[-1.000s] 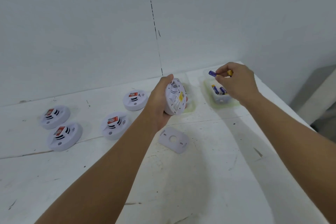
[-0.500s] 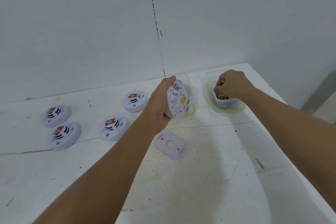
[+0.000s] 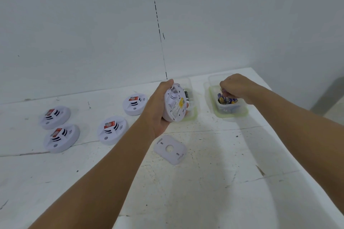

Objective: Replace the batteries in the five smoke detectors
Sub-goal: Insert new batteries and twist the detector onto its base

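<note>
Head view: right hand, a second ago lifted with one battery, now curls into the battery tub, grip unclear, while left hand clasps the opened detector, awaiting cells.

Two bare forearms come into view from the near edge, one from the near left and one from the right. No sleeve shows on either: both arms are uncovered from the frame edge down to the wrist. No watch, band or bracelet sits on either wrist. The left hand is gloveless, with no ring on the fingers that can be seen. The right hand is likewise gloveless, and its visible back and knuckles carry no ring or mark. Both forearms look slim and smooth, without tattoos, plasters or other markings. Nothing else of the person's body or clothing is in view.
</note>
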Tool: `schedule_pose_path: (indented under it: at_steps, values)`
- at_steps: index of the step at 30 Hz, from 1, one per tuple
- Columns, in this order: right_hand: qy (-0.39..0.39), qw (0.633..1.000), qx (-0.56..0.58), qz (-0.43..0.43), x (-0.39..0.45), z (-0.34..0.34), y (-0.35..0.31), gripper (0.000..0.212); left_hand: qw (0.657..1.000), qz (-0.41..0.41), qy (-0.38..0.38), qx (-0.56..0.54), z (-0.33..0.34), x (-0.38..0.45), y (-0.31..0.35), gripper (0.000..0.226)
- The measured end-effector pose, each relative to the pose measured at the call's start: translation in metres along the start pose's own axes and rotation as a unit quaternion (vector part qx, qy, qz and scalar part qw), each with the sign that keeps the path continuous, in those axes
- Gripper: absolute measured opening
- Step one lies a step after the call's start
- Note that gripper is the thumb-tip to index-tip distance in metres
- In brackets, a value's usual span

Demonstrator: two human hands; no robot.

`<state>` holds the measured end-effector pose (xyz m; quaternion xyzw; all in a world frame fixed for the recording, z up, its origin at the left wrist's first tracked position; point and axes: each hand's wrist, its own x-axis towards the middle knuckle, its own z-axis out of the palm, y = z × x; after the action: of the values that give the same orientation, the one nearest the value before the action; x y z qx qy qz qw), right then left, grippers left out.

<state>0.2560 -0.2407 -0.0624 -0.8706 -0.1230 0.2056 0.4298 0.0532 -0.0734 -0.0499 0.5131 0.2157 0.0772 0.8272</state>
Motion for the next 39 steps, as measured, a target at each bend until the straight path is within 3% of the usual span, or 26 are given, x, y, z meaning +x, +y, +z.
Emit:
schedule_pose_path:
  at_steps: [3,6,13,16,21,25,29,36,39]
  values:
    - [0.025,1.0,0.016,0.001,-0.001,-0.002,0.001,0.02,1.0,0.004,-0.001,-0.008,-0.003,0.0,0.0,0.034]
    - [0.05,0.998,0.03,-0.009,-0.002,-0.003,0.001,0.038,1.0,0.01,-0.017,-0.014,-0.006,0.0,-0.001,0.036]
    - [0.119,0.987,-0.001,-0.109,-0.012,0.008,-0.009,0.024,0.998,0.004,-0.008,-0.061,-0.02,-0.001,-0.001,0.041]
    - [0.12,0.978,-0.006,-0.171,-0.02,0.018,-0.024,0.023,0.997,0.012,-0.015,-0.07,-0.027,-0.005,0.004,0.028]
    - [0.077,0.958,-0.073,-0.267,-0.027,0.05,-0.049,0.017,0.996,0.015,0.013,-0.083,-0.047,-0.003,0.01,0.026]
    - [-0.015,0.942,-0.178,-0.285,-0.021,0.072,-0.059,0.015,0.995,0.005,0.068,-0.076,-0.06,0.001,0.009,0.034]
    - [-0.073,0.913,-0.295,-0.271,-0.015,0.086,-0.062,0.02,0.996,-0.006,0.059,-0.065,-0.068,0.001,0.01,0.036]
    - [-0.1,0.885,-0.381,-0.246,-0.001,0.102,-0.068,0.012,0.998,0.0,0.06,-0.031,-0.081,0.003,0.012,0.032]
    - [-0.071,0.857,-0.444,-0.251,0.003,0.108,-0.068,0.031,0.998,-0.011,0.053,-0.021,-0.085,0.006,0.012,0.042]
